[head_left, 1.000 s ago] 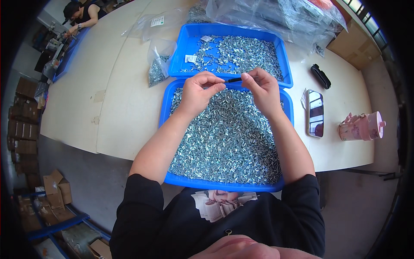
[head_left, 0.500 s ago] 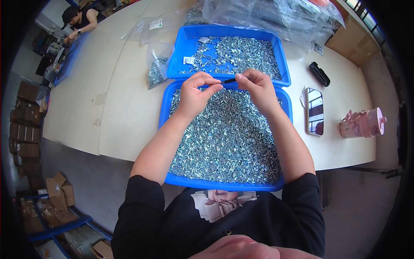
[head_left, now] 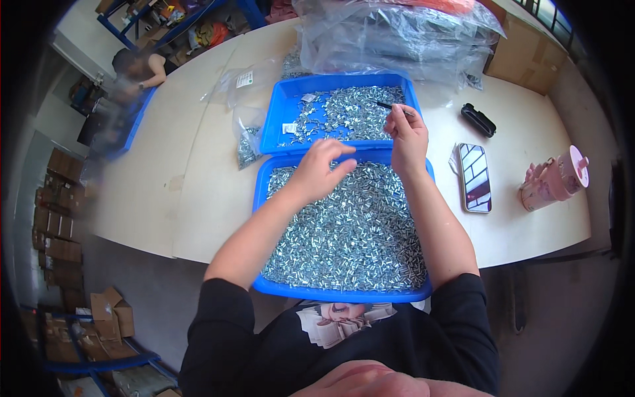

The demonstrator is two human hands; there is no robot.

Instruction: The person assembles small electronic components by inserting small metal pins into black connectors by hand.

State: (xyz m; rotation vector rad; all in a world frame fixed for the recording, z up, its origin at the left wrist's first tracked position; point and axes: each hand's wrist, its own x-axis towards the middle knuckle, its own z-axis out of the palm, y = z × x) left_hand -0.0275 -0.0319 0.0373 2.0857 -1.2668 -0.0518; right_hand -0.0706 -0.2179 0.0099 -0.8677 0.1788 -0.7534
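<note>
My right hand (head_left: 410,144) is raised over the near edge of the far blue bin (head_left: 272,132). Its fingertips pinch a thin black pen-like tool (head_left: 383,104), whose dark end points left. Lower and to the left, my left hand (head_left: 319,171) hovers above the near blue bin (head_left: 344,295), fingers apart, with nothing visible in it. Small shiny metal pins (head_left: 350,231) fill the near bin. More of these pins (head_left: 367,106) lie in the far bin, mostly on its right side, with small white labels among them.
A clear bag of metal pieces (head_left: 249,147) sits left of the bins. Rightward lie a phone (head_left: 476,178), a black case (head_left: 478,120) and a pink tumbler (head_left: 552,180). Behind are a plastic-wrapped stack (head_left: 397,41) and a cardboard box (head_left: 527,58). Another person (head_left: 135,71) works at far left.
My hands have come apart. The right one moved up and right with the black tool; the left let go of it and opened. The whole view has shifted slightly.
</note>
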